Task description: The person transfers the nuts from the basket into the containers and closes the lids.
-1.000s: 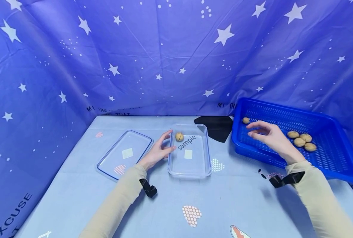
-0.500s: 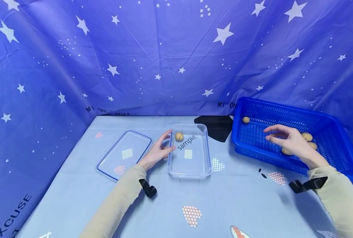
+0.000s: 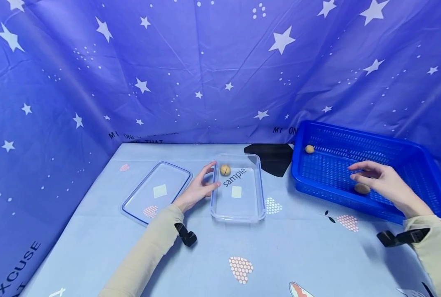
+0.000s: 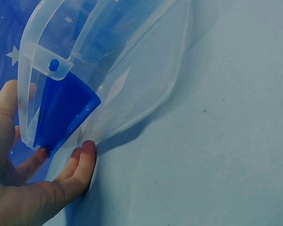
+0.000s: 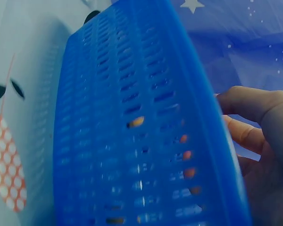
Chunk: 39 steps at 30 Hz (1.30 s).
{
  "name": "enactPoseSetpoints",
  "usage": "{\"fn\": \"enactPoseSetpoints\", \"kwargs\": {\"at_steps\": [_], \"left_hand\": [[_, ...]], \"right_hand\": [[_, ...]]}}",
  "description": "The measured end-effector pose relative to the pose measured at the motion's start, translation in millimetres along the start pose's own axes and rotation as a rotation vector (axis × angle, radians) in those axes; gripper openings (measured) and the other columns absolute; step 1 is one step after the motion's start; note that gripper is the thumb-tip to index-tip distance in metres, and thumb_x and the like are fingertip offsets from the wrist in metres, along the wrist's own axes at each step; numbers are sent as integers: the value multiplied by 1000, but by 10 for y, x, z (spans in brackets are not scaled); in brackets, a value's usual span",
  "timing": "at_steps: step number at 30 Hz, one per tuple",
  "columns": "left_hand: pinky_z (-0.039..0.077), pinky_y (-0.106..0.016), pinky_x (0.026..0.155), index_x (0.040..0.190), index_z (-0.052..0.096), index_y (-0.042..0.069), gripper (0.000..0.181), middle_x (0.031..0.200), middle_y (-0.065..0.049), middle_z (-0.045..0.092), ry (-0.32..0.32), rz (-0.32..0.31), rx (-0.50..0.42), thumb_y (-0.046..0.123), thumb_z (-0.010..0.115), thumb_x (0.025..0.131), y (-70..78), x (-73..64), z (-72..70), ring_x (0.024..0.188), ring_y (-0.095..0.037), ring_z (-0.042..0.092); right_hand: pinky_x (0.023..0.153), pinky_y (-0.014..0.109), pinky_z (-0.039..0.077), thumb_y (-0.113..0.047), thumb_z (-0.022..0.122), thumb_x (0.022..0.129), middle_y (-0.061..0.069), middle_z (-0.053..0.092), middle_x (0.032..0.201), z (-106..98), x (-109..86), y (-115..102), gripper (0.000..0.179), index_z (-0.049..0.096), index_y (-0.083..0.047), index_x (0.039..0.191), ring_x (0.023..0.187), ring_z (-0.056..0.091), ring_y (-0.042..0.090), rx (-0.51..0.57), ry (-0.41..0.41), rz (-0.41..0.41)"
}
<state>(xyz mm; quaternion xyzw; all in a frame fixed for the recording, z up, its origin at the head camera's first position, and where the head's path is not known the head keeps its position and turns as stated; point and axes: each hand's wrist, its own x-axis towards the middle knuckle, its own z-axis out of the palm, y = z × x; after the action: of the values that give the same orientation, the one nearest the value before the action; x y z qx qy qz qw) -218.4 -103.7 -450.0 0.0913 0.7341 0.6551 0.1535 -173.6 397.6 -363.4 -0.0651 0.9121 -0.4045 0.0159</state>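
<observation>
Plastic container point(image 3: 238, 217) lies with its long axis front-to-back.

**Blue table point(image 3: 190, 264) bears a lid, a box and a basket**

The table is pale blue with a pattern of dotted hearts. A lid point(image 3: 155, 180) lies flat and slanted on the left. Just beside it, near the middle, a clear box point(image 3: 237, 212) stands upright. The basket point(image 3: 328, 199), deep blue, sits askew at the far right, its inside facing up. A black patch point(image 3: 272, 156) spans the gap between box and basket at the far edge. One heart point(image 3: 240, 270) shows near the front, another through the lid, a third just right of the box.
</observation>
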Motion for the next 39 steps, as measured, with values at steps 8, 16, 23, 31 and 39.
{"fn": "enactPoseSetpoints", "kwargs": {"at_steps": [8, 16, 23, 31, 39], "left_hand": [[55, -43, 83, 154, 26, 26, 75, 153, -14, 24, -4, 20, -9, 9, 65, 92, -21, 7, -11, 111, -36, 55], [55, -44, 85, 153, 28, 29, 74, 152, -15, 26, 1, 17, -4, 9, 65, 92, -27, 20, -18, 113, -37, 54], [55, -44, 84, 153, 27, 29, 75, 153, -14, 24, -3, 12, 6, 11, 65, 92, -12, 3, -20, 114, -36, 54], [56, -42, 83, 152, 29, 32, 74, 152, -14, 25, 2, 12, -6, 10, 66, 91, -3, 7, -9, 111, -35, 56], [55, -45, 85, 153, 28, 31, 74, 153, -14, 23, -9, 16, 3, 12, 65, 92, -16, 5, -14, 114, -37, 53]], "right_hand": [[67, 10, 44, -16, 62, 96, -22, 51, 109, -36, -19, 208, 23, 61, -8, 117, 85, 58, -4, -39, 6, -2], [69, 6, 38, -23, 61, 97, 0, 42, 138, -152, 15, 368, 35, 58, -3, 124, 93, 46, -18, -95, -29, 21], [68, 13, 45, -16, 62, 96, -29, 48, 114, -183, 72, 510, 24, 63, -11, 119, 90, 49, -14, -73, -104, 31], [74, 28, 46, -22, 65, 94, 11, 61, 122, -165, 95, 525, 28, 64, -12, 120, 97, 54, 1, -132, -164, 98], [70, 25, 54, -17, 64, 94, 40, 43, 132, -140, 111, 561, 37, 57, -2, 127, 94, 60, 8, -39, -248, 155]]}}
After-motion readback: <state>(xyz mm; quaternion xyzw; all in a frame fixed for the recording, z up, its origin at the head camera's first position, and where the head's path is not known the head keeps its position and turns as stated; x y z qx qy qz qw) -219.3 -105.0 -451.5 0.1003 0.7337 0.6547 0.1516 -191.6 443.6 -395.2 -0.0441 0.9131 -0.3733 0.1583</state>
